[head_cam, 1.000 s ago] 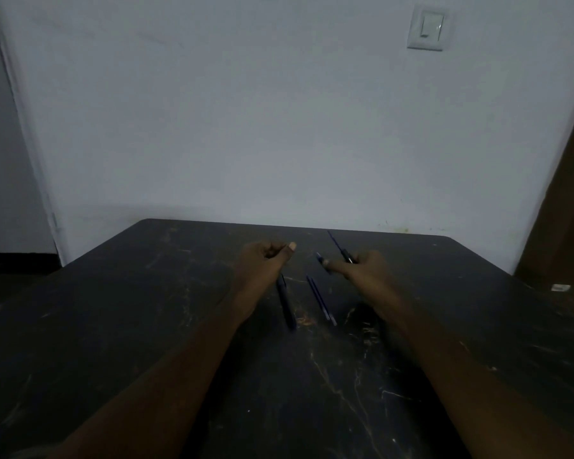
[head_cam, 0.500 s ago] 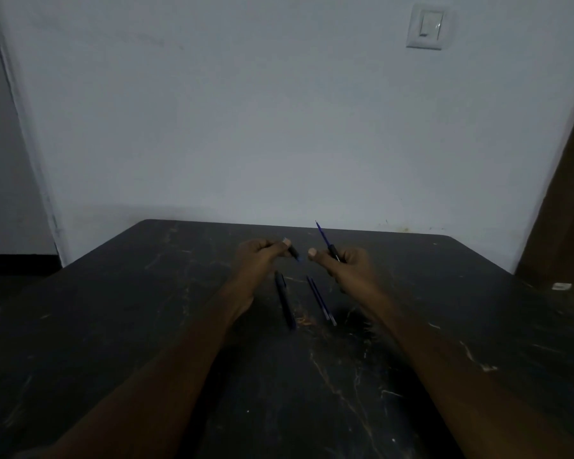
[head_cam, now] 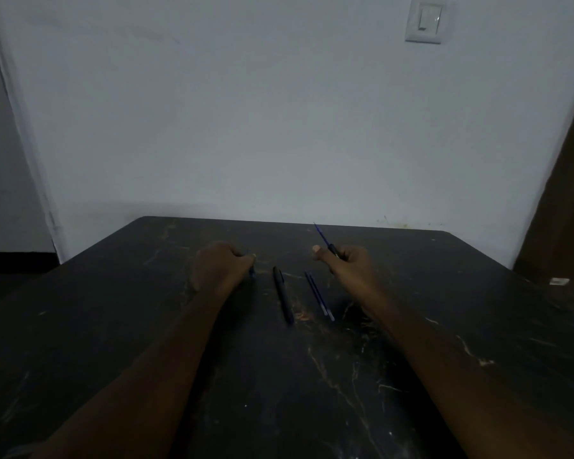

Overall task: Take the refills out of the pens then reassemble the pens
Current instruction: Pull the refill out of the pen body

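Flat on table [head_cam: 444, 293], black pen [head_cam: 283, 294] with two thin blue refills [head_cam: 319, 296] beside it; third blue refill [head_cam: 322, 235] jutting from dark barrel [head_cam: 332, 250] in right hand [head_cam: 348, 263], small bluish piece [head_cam: 252, 272] in left hand [head_cam: 219, 263].

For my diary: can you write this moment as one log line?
left hand grips small pen piece | right hand holds pen barrel with refill poking out | table: black pen, two loose refills

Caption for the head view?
Right hand holds barrel with refill protruding; left hand grips a small part; pen and refills between.
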